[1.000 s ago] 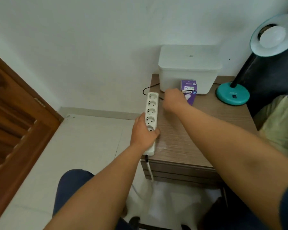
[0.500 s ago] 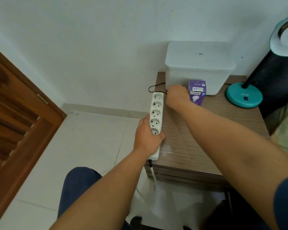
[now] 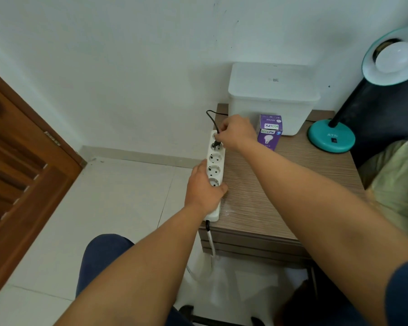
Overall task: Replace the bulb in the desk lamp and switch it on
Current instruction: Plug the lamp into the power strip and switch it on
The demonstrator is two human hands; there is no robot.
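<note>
as l hand (image 3: 204, 189) pins power strip (image 3: 215, 161), r hand (image 3: 236, 131) grips plug (image 3: 216, 143)

Lamp shade (image 3: 391, 62) cut by right edge; plug body (image 3: 216, 144) mostly hidden.

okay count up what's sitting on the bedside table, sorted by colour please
White: 2, the power strip and the lidded bin
Teal: 1, the desk lamp
Purple: 1, the bulb box
Total: 4
</note>
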